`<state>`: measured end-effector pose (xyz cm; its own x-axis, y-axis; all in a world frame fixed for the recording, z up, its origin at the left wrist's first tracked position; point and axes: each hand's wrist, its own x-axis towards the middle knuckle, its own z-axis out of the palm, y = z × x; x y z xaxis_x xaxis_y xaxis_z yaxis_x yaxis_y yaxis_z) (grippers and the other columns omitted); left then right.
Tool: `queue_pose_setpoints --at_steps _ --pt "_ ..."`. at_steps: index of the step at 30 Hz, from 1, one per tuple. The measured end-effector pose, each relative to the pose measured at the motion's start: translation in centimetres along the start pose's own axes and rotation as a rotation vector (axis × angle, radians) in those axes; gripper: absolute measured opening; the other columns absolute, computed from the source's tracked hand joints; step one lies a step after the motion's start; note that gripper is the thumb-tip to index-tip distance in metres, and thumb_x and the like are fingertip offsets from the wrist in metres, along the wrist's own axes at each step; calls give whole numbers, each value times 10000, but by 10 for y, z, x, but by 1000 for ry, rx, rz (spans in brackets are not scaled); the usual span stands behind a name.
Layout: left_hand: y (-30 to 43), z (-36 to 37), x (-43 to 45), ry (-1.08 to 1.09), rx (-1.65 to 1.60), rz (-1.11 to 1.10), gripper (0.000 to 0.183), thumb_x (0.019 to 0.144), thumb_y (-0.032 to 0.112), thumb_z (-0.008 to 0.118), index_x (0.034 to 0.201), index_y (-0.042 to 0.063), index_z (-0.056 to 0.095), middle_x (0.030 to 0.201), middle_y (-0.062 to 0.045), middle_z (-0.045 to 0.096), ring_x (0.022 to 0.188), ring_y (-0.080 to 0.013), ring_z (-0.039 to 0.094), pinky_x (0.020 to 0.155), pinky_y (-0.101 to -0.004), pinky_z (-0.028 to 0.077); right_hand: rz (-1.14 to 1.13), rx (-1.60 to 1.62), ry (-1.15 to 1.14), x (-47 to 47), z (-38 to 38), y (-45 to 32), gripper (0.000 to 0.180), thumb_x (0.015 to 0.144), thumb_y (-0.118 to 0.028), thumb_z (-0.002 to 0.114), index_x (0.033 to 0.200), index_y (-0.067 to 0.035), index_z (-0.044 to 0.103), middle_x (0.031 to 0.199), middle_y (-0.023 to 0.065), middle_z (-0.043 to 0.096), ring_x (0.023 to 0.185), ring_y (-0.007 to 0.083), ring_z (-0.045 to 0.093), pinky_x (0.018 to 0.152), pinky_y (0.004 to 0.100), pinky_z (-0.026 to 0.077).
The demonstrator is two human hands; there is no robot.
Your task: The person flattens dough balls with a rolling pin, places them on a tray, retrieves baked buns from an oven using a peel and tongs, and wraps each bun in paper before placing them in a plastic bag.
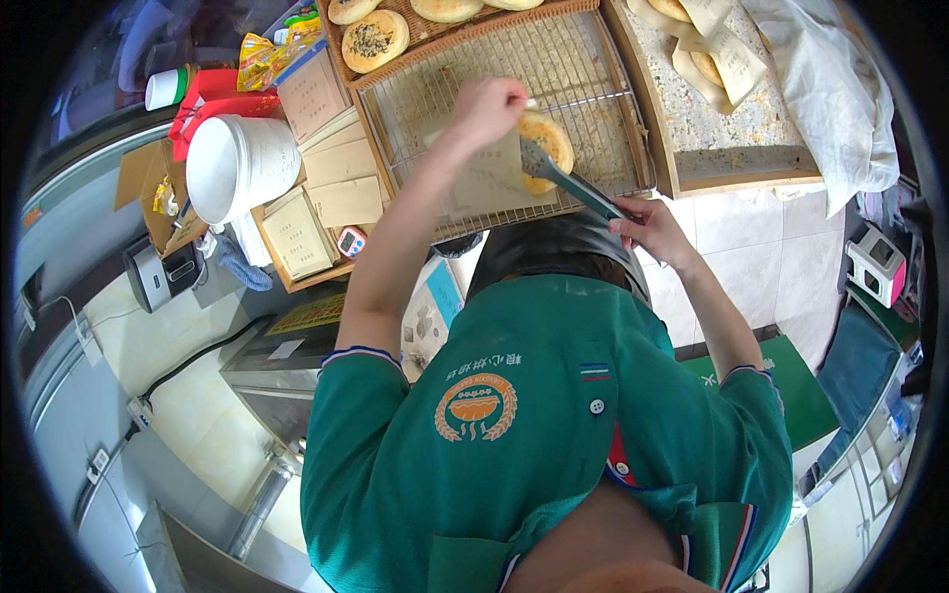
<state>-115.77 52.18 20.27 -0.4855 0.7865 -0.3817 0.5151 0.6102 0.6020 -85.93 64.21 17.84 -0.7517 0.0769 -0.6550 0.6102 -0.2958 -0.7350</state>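
Note:
My left hand (489,110) is over the wire rack (437,93), its fingertips pinching what looks like the upper edge of a printed paper bag (485,174); the grip is partly hidden. Metal tongs with dark handles (582,189) are held in my right hand (643,228). Their tips lie against a round golden flatbread (552,141), at the bag's right side. The bread overlaps the bag's edge; how far it is inside cannot be told. My left forearm covers part of the bag.
A wicker tray (474,35) holds several round breads behind the rack. To the right, a wooden tray (741,164) holds bagged breads beside plastic sheeting (838,111). Stacked paper bags (296,233), a timer (351,242) and a white bucket (241,167) stand left.

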Motion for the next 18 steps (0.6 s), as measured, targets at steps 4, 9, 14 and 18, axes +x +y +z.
queue_pose_setpoints --at_steps 4,9,14,18 --pt "77 20 -21 -68 428 444 76 854 79 631 813 130 671 875 -46 682 1020 -180 619 1184 -543 134 -108 -67 57 2 7 -7 431 870 -109 708 1257 37 588 775 0 628 601 57 527 554 209 450" --pt "133 31 -28 2 686 775 160 805 101 685 962 123 707 1095 -30 677 1198 -198 544 1182 -596 114 -356 -144 262 4 -18 -31 269 879 -98 692 1114 29 659 732 -7 612 623 68 539 552 224 457" --pt "34 1 -39 789 179 678 415 857 313 677 1164 48 589 1305 -127 532 1215 -291 515 1104 -538 290 -457 105 515 18 -105 -46 206 906 -182 663 1054 -42 692 870 45 699 628 71 578 571 216 467" --pt "-135 -19 -118 998 44 78 362 843 161 655 1154 5 555 1195 -199 541 1114 -394 511 982 -468 395 -283 464 559 62 -179 -65 261 949 -266 611 1089 -46 611 898 65 663 683 111 584 608 230 488"
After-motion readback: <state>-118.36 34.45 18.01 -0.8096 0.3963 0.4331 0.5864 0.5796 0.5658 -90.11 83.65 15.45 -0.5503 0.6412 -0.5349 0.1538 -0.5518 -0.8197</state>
